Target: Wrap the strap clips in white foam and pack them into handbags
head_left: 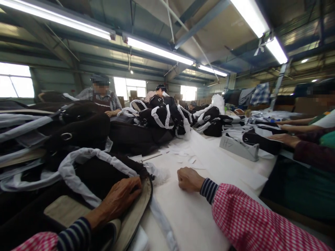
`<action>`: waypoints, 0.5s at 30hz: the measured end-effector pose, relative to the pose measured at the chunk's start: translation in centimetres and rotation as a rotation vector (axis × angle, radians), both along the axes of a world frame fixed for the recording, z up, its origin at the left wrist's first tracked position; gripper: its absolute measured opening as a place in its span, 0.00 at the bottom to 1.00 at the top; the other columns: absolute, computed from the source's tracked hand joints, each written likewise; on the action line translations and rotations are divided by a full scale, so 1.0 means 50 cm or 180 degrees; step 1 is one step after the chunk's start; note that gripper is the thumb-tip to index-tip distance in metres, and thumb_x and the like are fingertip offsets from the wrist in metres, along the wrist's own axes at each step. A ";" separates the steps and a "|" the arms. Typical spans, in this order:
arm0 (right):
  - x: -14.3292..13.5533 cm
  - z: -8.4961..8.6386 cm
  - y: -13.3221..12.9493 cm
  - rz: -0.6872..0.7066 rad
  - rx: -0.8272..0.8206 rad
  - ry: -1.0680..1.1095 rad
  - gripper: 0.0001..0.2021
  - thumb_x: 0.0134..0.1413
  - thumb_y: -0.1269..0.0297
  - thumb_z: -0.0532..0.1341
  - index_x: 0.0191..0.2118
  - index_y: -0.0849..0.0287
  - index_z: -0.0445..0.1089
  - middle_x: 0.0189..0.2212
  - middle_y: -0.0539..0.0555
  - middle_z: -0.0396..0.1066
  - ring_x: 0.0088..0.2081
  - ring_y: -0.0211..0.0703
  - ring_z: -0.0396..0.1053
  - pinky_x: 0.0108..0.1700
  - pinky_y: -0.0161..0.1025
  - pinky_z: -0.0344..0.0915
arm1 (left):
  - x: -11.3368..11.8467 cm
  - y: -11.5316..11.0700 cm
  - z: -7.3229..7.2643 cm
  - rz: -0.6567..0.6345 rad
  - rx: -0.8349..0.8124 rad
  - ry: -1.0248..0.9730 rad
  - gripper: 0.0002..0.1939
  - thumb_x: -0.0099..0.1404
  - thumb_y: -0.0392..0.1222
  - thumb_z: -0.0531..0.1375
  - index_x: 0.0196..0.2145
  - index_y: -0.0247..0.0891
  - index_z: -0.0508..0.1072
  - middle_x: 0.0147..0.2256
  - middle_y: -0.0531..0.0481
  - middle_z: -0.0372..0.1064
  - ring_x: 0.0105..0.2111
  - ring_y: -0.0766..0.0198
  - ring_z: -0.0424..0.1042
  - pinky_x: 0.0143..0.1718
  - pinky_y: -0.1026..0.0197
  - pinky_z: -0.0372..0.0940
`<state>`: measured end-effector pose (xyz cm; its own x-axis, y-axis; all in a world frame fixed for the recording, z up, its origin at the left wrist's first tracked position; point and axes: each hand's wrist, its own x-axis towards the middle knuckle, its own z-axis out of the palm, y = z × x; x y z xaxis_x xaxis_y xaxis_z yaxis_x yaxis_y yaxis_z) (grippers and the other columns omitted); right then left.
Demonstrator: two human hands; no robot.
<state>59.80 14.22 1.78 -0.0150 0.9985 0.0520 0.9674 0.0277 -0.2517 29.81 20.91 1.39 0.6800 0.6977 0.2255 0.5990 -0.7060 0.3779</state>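
A black fabric bag (94, 174) lies at the near left of the tabletop (213, 137), its beige lining (138, 211) laid bare along a curved, dark-bound edge facing right, with a small beige panel (65, 209) showing further left. One handle (68, 174), wrapped in crinkled white material, stands up in a loose loop over the black fabric. Just right of that curved edge a plain white sheet (188, 214) lies flat, smooth and pale, reaching toward the near side of the tabletop, where its exact border is hard to make out.
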 end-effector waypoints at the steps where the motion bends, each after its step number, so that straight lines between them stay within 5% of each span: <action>1: 0.004 0.002 -0.001 -0.0036 -0.0051 0.0269 0.04 0.43 0.76 0.62 0.24 0.62 0.69 0.27 0.57 0.77 0.30 0.45 0.74 0.31 0.35 0.61 | -0.001 0.002 -0.003 -0.0023 -0.0003 0.0004 0.08 0.68 0.39 0.52 0.33 0.44 0.68 0.33 0.57 0.69 0.37 0.61 0.70 0.41 0.62 0.57; 8: 0.025 -0.023 -0.019 -0.0390 -0.0358 0.2036 0.01 0.44 0.70 0.59 0.27 0.59 0.65 0.16 0.47 0.68 0.17 0.34 0.61 0.20 0.31 0.61 | -0.002 0.016 -0.015 -0.0091 -0.0028 0.0096 0.08 0.69 0.44 0.51 0.34 0.41 0.67 0.35 0.50 0.70 0.39 0.56 0.69 0.42 0.56 0.58; 15: 0.028 -0.042 -0.037 -0.0311 -0.0416 0.2979 0.18 0.40 0.59 0.62 0.40 0.59 0.67 0.23 0.51 0.73 0.17 0.34 0.61 0.17 0.29 0.47 | -0.002 0.011 -0.010 -0.0124 0.0054 0.0072 0.03 0.68 0.38 0.55 0.36 0.40 0.69 0.36 0.51 0.70 0.40 0.58 0.70 0.45 0.57 0.59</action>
<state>61.18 12.36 -0.34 0.0600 0.9919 -0.1116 0.3679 -0.1259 -0.9213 29.73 21.45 0.88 0.7117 0.6667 0.2212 0.5792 -0.7351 0.3522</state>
